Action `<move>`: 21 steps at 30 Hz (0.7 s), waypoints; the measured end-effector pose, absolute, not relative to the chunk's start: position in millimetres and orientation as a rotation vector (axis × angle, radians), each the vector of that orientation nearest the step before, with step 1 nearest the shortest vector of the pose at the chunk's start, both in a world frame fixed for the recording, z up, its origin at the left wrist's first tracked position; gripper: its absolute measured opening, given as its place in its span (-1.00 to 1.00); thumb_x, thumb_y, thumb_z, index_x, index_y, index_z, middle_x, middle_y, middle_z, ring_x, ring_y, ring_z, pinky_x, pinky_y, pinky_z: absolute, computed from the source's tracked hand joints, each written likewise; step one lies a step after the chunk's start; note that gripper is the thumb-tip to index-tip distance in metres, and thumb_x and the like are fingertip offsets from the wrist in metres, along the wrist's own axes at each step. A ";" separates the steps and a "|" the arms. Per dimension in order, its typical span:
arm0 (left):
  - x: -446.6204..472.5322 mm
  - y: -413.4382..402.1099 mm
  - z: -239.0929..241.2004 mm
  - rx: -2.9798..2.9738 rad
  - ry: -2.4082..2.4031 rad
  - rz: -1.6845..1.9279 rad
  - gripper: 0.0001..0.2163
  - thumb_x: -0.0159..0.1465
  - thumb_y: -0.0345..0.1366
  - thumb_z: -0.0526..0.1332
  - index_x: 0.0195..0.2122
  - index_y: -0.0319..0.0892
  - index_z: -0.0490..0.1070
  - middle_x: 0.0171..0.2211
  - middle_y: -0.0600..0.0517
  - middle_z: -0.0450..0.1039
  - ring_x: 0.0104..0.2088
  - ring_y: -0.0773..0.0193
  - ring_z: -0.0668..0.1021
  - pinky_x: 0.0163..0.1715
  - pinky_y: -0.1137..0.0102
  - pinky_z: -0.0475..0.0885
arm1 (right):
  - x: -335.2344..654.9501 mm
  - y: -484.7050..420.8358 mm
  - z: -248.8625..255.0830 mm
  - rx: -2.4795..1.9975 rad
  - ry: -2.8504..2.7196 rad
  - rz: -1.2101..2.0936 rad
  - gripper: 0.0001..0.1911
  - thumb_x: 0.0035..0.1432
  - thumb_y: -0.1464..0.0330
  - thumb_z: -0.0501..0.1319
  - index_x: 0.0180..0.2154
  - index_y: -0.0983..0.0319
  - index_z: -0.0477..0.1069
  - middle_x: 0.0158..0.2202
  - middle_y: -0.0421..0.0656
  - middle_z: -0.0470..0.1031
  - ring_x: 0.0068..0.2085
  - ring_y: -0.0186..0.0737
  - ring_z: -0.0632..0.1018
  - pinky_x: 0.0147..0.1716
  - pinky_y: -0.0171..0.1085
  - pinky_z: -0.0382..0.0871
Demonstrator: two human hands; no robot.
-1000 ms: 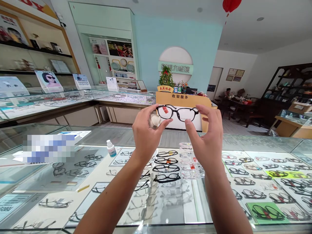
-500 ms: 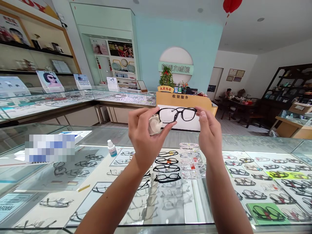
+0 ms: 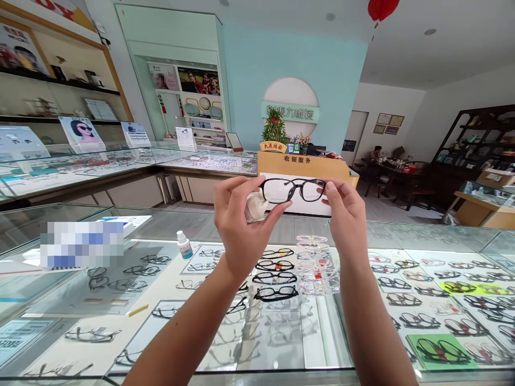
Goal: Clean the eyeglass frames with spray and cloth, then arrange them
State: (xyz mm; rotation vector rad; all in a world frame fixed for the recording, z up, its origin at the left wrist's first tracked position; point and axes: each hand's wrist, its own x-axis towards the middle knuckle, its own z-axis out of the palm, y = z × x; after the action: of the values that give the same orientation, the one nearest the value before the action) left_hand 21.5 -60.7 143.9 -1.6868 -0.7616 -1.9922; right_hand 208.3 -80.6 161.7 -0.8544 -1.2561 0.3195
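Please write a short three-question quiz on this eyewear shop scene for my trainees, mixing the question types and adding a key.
1. True or false: only the right hand touches the black-framed eyeglasses.
2. Multiple choice: what is bunched up in the left hand along with the eyeglasses?
A) a screwdriver
B) a pale cloth
C) a glasses case
3. Fill in the blank: in the picture, the small white bottle stands to the ____ of the left hand.

Key:
1. False; both hands hold the frame, one at each side.
2. B
3. left
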 end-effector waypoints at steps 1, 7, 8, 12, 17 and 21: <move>21.6 -58.3 143.9 -1.704 -0.753 -2.018 -0.52 0.19 -0.15 0.55 0.10 -0.06 0.51 0.00 -0.07 0.46 0.03 0.02 0.54 0.12 0.10 0.49 | 208.2 -80.3 161.5 -0.848 -1.246 0.322 -0.70 0.40 0.09 0.25 -0.07 0.15 0.58 -0.02 -0.07 0.67 -0.01 -0.11 0.66 0.00 -0.10 0.53; 23.5 -43.3 143.1 -1.753 -0.867 -2.076 -0.52 0.24 0.00 0.50 0.07 -0.10 0.50 -0.01 -0.08 0.51 0.03 0.07 0.55 0.04 0.17 0.51 | 207.9 -77.9 159.6 -0.825 -1.205 0.261 -0.72 0.35 0.11 0.31 -0.09 0.16 0.58 -0.04 -0.05 0.67 -0.02 -0.11 0.66 -0.02 -0.09 0.53; 23.5 -41.8 142.8 -1.758 -0.886 -2.079 -0.52 0.24 0.03 0.49 0.07 -0.10 0.50 -0.01 -0.08 0.52 0.03 0.07 0.56 0.03 0.18 0.52 | 207.8 -77.3 159.2 -0.816 -1.202 0.263 -0.72 0.34 0.10 0.32 -0.09 0.16 0.58 -0.04 -0.05 0.67 -0.03 -0.11 0.66 -0.01 -0.08 0.53; 21.8 -38.4 141.9 -1.766 -0.888 -2.094 -0.50 0.24 0.06 0.48 0.09 -0.10 0.52 0.01 -0.08 0.56 0.02 0.08 0.58 0.01 0.20 0.53 | 206.7 -74.8 157.3 -0.789 -1.210 0.259 -0.72 0.34 0.11 0.33 -0.08 0.16 0.57 0.01 -0.03 0.67 -0.02 -0.10 0.66 -0.01 -0.07 0.55; 19.7 -35.5 140.8 -1.760 -0.944 -2.094 -0.47 0.25 0.11 0.45 0.13 -0.08 0.54 -0.04 -0.07 0.58 -0.06 0.11 0.59 -0.04 0.21 0.54 | 203.9 -74.1 156.6 -0.766 -1.212 0.265 -0.71 0.33 0.10 0.33 -0.08 0.16 0.55 0.03 -0.01 0.68 0.02 -0.07 0.66 0.01 -0.05 0.56; 19.6 -35.1 141.0 -1.768 -0.914 -2.130 -0.46 0.24 0.11 0.46 0.12 -0.10 0.56 -0.07 -0.06 0.58 -0.11 0.13 0.59 -0.06 0.22 0.55 | 202.4 -76.7 158.2 -0.749 -1.199 0.275 -0.73 0.32 0.13 0.34 -0.09 0.17 0.56 0.04 -0.02 0.68 0.01 -0.09 0.66 0.01 -0.07 0.55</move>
State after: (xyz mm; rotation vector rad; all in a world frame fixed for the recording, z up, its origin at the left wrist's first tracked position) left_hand 19.6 -35.1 141.0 -1.7681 -0.9137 -2.1295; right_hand 202.4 -76.7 158.2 -0.7490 -1.1995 0.2745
